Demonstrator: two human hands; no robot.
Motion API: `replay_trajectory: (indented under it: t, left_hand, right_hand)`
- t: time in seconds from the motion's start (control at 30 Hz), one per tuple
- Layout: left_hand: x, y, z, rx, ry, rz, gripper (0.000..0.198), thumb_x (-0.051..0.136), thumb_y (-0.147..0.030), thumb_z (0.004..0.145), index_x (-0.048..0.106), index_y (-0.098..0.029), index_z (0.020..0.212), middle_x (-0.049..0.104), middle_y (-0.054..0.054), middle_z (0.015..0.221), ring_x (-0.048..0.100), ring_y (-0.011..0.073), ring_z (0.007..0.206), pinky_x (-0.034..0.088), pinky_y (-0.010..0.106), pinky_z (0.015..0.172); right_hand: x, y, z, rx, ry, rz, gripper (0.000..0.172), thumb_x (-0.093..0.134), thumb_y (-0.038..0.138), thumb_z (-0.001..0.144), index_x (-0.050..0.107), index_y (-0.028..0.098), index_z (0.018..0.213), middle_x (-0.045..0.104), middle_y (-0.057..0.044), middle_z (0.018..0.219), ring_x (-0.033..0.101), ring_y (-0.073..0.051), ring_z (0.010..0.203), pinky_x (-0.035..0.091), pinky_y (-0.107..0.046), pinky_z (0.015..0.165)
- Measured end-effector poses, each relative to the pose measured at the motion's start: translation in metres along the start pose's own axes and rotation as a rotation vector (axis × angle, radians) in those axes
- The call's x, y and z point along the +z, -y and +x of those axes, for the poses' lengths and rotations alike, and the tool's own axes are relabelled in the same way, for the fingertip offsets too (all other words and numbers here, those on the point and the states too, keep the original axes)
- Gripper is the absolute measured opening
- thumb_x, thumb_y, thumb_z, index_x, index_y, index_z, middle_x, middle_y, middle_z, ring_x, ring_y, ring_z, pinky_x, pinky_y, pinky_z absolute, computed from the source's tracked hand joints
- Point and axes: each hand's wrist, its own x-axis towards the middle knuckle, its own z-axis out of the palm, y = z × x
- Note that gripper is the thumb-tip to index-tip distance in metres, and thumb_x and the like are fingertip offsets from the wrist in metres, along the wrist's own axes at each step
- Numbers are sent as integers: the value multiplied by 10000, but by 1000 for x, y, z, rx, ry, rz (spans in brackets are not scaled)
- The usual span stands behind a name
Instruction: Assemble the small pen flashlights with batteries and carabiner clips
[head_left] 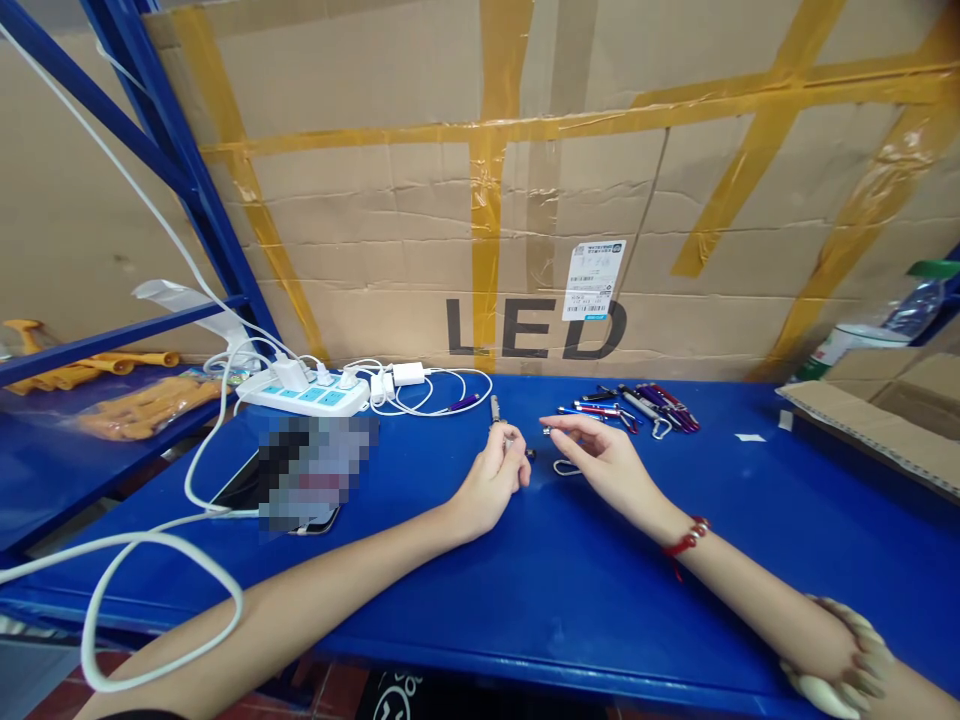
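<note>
My left hand [491, 480] rests on the blue table [570, 580] with its fingers curled round a small silver pen-like flashlight [496, 412] that sticks up from the fist. My right hand [600, 455] lies close to the right of it, thumb and forefinger pinched on a tiny silver part [548, 430]. A wire carabiner clip [564, 467] lies on the table just under the right hand. A red bead bracelet circles my right wrist.
A pile of small coloured keychain flashlights [645, 405] lies behind the right hand. A white power strip [304, 392] with chargers and cables sits at the back left, a phone [247, 485] beside it. An open cardboard box [885, 410] stands at right, a cardboard wall behind.
</note>
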Motion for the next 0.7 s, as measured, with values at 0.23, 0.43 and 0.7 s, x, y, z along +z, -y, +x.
replay_trajectory:
  t: [0.23,0.43,0.7]
  left_hand:
    - [-3,-3,-2,63,-4,149,122,369,-323,893,385,-204,918,485,-26,742,404,83,549,341,214,552]
    - [-4,-10,-1,98,23,230,154,435,-292,856,535,-175,857,549,-4,730,505,126,677,379,234,653]
    - [-4,-5,-1,98,40,266,218,407,-284,869,539,-156,984,551,-10,693,525,122,666,395,234,659]
  right_hand:
    - [-4,0,1,-11,8,-1,278,555,370,801,658,197,993,679,-68,972,617,-166,772,511,-275,609]
    - [-7,4,1,-2,49,-11,269,608,386,759,695,169,892,699,-60,809,604,-150,632,484,-270,554]
    - [-11,7,1,-18,99,-19,261,641,388,731,709,158,834,701,-65,780,610,-164,660,487,-281,569]
